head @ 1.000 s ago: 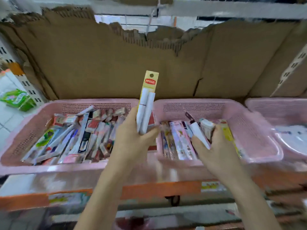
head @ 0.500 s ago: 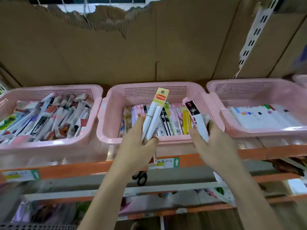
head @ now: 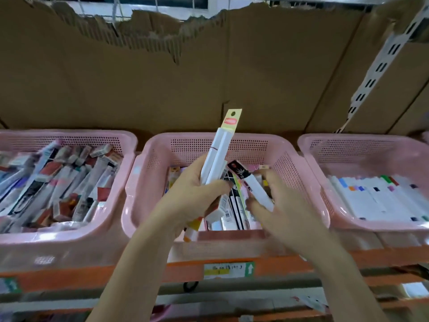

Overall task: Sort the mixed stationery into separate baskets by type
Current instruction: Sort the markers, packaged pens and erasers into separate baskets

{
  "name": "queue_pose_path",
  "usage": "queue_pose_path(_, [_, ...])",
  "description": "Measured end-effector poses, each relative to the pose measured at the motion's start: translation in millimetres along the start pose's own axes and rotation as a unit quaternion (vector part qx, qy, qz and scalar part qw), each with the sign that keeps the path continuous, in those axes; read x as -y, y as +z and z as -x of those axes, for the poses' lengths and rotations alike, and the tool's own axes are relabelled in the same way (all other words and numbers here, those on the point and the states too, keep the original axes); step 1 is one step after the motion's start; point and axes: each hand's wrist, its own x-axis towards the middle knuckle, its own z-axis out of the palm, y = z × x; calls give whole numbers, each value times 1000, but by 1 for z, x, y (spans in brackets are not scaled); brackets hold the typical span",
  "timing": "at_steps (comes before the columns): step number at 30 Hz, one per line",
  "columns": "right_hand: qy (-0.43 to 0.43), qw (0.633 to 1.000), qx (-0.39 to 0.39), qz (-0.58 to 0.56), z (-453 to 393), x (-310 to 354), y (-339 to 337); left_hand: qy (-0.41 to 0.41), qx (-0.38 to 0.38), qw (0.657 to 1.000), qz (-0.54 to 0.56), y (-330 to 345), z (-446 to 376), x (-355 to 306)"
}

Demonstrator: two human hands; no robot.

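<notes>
A person's left hand [head: 192, 201] grips a white pen pack [head: 218, 156] with a yellow header card, fingers curled around it, holding it upright over the middle pink basket [head: 148, 173] on an orange-edged shelf [head: 278, 267]. The right hand [head: 285, 210] pinches a second white pack with a black tip [head: 253, 184] between thumb and fingers, low inside the same basket among mixed packs. The left basket [head: 125, 138] holds jumbled packs (blurred); the right basket [head: 308, 145] holds a neat row of white packs [head: 380, 198]. Torn cardboard [head: 162, 66] backs the shelf.
</notes>
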Motion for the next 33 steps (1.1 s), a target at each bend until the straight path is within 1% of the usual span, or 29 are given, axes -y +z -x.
queue_pose_path(4, [-12, 999, 42, -3, -14, 4, 2, -3, 13, 1000, 6, -5, -15, -4])
queue_pose_path(8, [-9, 997, 75, -5, -25, -1, -3, -17, -6, 1000, 3, -6, -28, -3])
queue_pose_path(10, [-12, 995, 103, -1, -31, -5, -6, -28, -33, 999, 20, -3, -36, -2])
queue_pose_path(13, [-11, 990, 138, 20, -40, -12, -14, -46, -101, 992, 57, -1, -49, -2])
queue_pose_path(17, [3, 985, 167, 39, -50, -25, -30, -40, -171, 982, 70, -7, -64, -5])
queue_pose_path(21, [32, 987, 157, 24, -59, -34, -44, -23, -194, 973, 120, -2, -72, -8])
queue_pose_path(23, [46, 986, 156, 22, -63, -38, -51, -20, -217, 966, 138, 0, -75, -7])
queue_pose_path(28, [68, 987, 135, 51, -75, -51, -62, -30, -270, 953, 132, -5, -76, 0])
queue_pose_path(31, [85, 987, 107, 87, -79, -58, -69, -23, -300, 945, 127, -13, -76, 0])
queue_pose_path(33, [82, 990, 67, 98, -81, -58, -74, -23, -305, 945, 115, -18, -75, 0])
